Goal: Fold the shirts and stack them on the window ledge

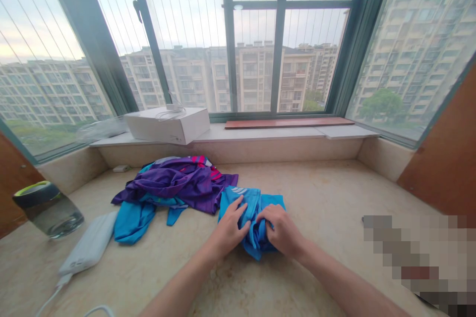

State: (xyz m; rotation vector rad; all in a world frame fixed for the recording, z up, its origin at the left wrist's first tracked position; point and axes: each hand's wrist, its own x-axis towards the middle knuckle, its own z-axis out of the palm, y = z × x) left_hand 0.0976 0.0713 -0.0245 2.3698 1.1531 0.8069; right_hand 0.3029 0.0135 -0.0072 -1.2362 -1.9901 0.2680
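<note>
A blue garment [253, 200] with white stripes lies bunched up on the stone sill in front of me. My left hand [232, 225] rests on its left part, with the fingers spread over the cloth. On the right part, my right hand [280, 228] has its fingers curled and gripping the fabric. Just left of this garment is a crumpled pile of purple clothing [178, 183] with pink stripes, and blue cloth [134, 220] sticks out from under it.
At the left stand a tilted-looking clear bottle [52, 213] and a white power bank [89, 242] with a cable. A white box [167, 126] and a reddish board [290, 123] lie on the window ledge. A blurred patch covers the lower right.
</note>
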